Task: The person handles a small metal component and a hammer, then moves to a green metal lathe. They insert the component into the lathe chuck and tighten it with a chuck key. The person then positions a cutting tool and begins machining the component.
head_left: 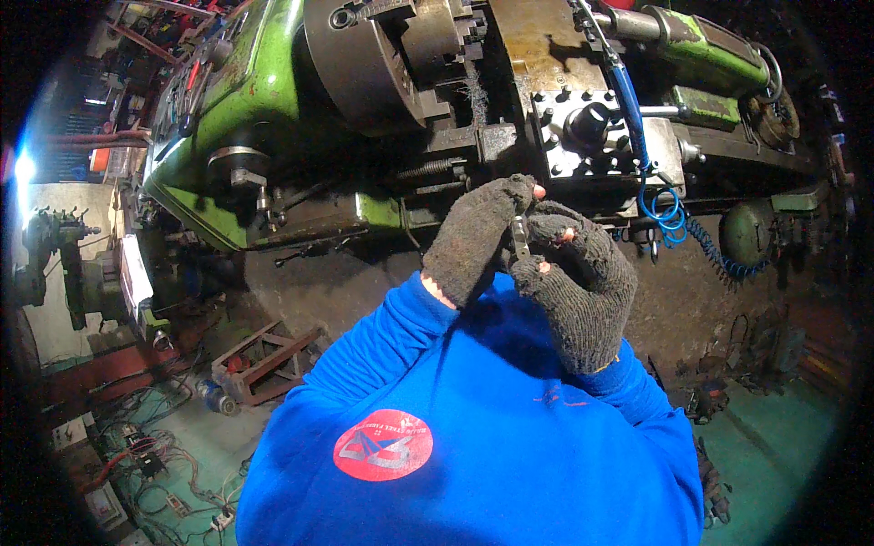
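In front of my chest I hold a small, narrow metal piece (pixel 520 238) with a pale shine; its exact kind is too small to make out. My left hand (pixel 475 232), in a dark grey knitted glove with bare fingertips, pinches its upper end. My right hand (pixel 587 287), gloved the same way, is closed around its lower end with the thumb against it. Just beyond my hands is a lathe: its large steel chuck (pixel 360 68) is at upper left, and its tool post (pixel 589 126) stands on the carriage to the right.
A green headstock (pixel 250 100) carries tools on top. A blue air gun (pixel 626 100) with a coiled blue hose (pixel 669 218) hangs by the carriage. Metal shavings (pixel 476 96) lie near the chuck. A rusty frame (pixel 266 362) and tangled cables (pixel 173 473) are on the floor at left.
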Available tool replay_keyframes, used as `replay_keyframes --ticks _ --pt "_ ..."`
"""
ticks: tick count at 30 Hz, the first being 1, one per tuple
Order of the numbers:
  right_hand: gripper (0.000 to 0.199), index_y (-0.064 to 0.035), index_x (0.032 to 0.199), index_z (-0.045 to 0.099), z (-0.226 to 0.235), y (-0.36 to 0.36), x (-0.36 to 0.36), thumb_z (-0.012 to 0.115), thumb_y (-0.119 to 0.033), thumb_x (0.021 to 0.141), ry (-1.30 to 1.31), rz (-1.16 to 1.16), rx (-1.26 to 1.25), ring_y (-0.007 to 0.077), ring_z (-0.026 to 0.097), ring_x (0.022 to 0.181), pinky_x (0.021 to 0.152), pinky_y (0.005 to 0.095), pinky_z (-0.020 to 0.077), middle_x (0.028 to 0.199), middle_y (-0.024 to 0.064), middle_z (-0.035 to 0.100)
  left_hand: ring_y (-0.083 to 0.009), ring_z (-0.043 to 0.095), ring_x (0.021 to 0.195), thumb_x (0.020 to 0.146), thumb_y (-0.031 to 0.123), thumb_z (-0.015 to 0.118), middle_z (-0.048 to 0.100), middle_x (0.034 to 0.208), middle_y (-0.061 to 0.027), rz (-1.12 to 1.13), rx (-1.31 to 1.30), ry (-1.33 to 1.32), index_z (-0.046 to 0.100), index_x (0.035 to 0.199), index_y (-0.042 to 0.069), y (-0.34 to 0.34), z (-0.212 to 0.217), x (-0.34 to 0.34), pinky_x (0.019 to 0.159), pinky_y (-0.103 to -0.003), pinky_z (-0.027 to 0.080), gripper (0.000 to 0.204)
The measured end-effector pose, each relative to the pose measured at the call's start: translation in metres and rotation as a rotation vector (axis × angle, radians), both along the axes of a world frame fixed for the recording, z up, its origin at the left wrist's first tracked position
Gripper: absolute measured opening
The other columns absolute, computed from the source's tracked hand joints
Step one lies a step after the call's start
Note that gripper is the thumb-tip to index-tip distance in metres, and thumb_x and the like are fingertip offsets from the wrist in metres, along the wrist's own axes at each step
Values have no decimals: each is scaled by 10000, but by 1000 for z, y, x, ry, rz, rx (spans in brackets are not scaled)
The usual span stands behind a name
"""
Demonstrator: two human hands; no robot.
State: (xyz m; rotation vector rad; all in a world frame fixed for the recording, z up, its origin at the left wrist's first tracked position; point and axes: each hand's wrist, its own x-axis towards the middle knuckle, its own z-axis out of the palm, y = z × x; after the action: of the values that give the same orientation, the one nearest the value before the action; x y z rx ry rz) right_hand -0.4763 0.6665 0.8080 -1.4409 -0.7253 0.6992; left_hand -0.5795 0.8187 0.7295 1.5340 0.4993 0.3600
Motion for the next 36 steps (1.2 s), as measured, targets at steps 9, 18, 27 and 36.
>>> replay_keyframes --ticks 9,18,27,36 --pt "356 -4 1255 767 -6 1 3 806 -41 903 35 10 6 248 751 1112 970 379 598 1264 165 763 -326 646 1325 886 258 804 678 1434 -127 -82 512 -174 756 1273 196 6 -7 -3 1133 -450 494 396" --pt "361 -8 1259 767 -11 1 4 812 -59 905 -49 18 18 241 756 1104 943 373 609 1265 161 765 -318 634 1354 884 254 799 683 1441 -131 -86 571 -144 756 1289 188 5 -3 -4 1145 -439 488 413" --pt "355 -23 1235 786 -7 2 8 839 -83 889 -155 101 38 253 784 1035 918 388 613 1195 174 801 -306 657 1314 942 208 750 698 1399 -140 -38 216 -36 657 1426 49 6 -3 -2 1131 -414 502 518" --pt "346 -9 1239 778 -2 5 9 830 -90 907 -166 80 -29 242 780 1033 907 381 620 1171 169 801 -294 710 1213 890 168 809 717 1343 -141 -13 586 -87 651 1403 38 5 2 -1 1062 -386 551 552"
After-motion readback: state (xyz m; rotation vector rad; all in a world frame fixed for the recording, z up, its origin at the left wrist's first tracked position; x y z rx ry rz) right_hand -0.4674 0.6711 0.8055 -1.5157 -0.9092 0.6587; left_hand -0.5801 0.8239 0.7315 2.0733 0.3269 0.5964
